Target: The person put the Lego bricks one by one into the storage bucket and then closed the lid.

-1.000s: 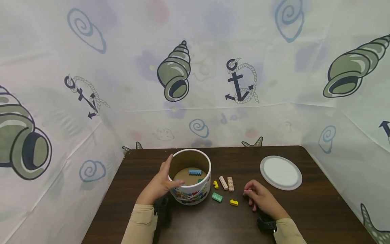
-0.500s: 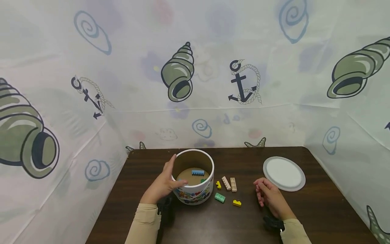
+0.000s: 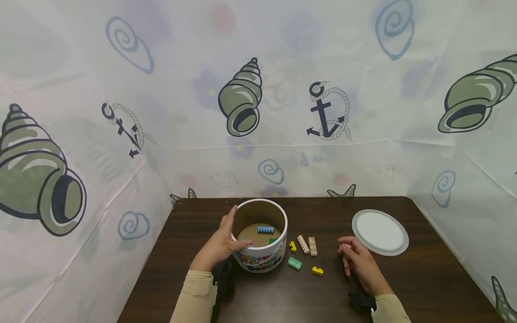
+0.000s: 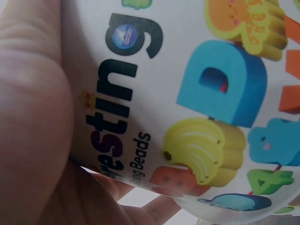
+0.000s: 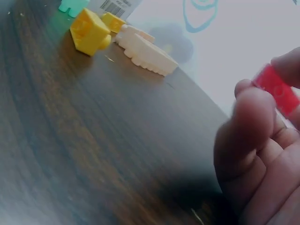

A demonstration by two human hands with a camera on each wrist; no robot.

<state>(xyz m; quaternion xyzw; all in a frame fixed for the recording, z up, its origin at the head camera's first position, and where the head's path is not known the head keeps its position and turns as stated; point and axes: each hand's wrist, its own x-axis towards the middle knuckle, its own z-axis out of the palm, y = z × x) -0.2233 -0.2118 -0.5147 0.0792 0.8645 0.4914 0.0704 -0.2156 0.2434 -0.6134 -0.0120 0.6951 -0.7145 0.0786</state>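
My left hand grips the left side of a white, round bucket, its thumb over the near rim. In the left wrist view, the hand lies against the bucket's printed wall. Inside the bucket, a blue toy brick and part of a green brick show. Right of the table's middle, my right hand is raised near the plate. It pinches a small red toy brick between thumb and fingers, seen best in the right wrist view; the fingers partly cover it.
Between bucket and right hand lie a mint-green brick, two yellow bricks, one nearer, a pale pink brick and a tan brick. A white plate sits at the back right. A printed curtain stands behind the table.
My right hand has moved to the right, away from the loose bricks and closer to the plate, with the red brick. My left hand stays on the bucket. The head view has shifted slightly.
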